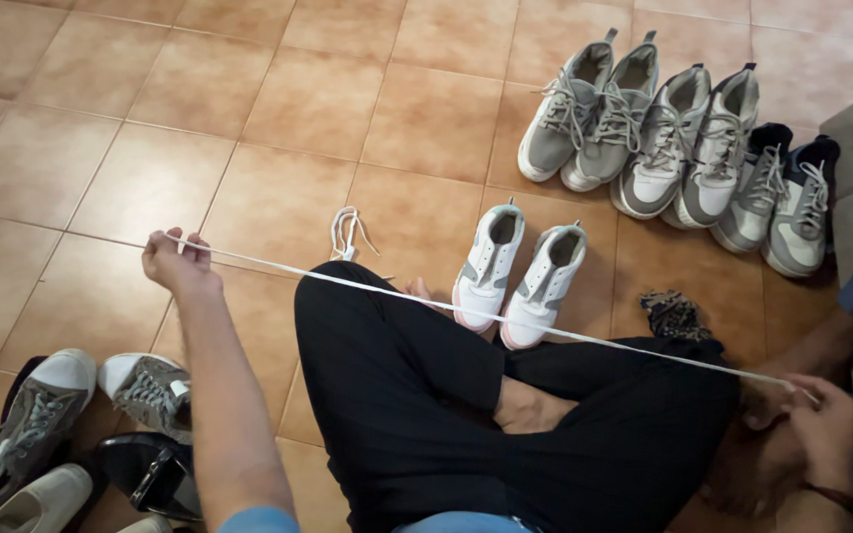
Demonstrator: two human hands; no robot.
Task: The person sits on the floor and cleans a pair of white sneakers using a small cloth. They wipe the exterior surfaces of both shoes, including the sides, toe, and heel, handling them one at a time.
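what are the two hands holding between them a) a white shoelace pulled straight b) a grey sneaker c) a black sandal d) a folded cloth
a: the left hand and right hand each grip one end of a white shoelace stretched straight across the lap.

White shoelace (pixel 466 312), taut above lap

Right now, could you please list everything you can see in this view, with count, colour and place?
shoelace: one, white, stretched taut between both hands across the lap
loose lace: one, white, on the floor ahead
white sneakers: two, white, unlaced, in front of the knees
grey sneakers: six, grey and white, rowed at upper right
mixed shoes: several, grey, white, black, lower left
patterned cloth: one, dark, right of the white sneakers
tiled floor: terracotta
legs: crossed, black trousers
left hand: pinching one lace end
right hand: gripping the other end
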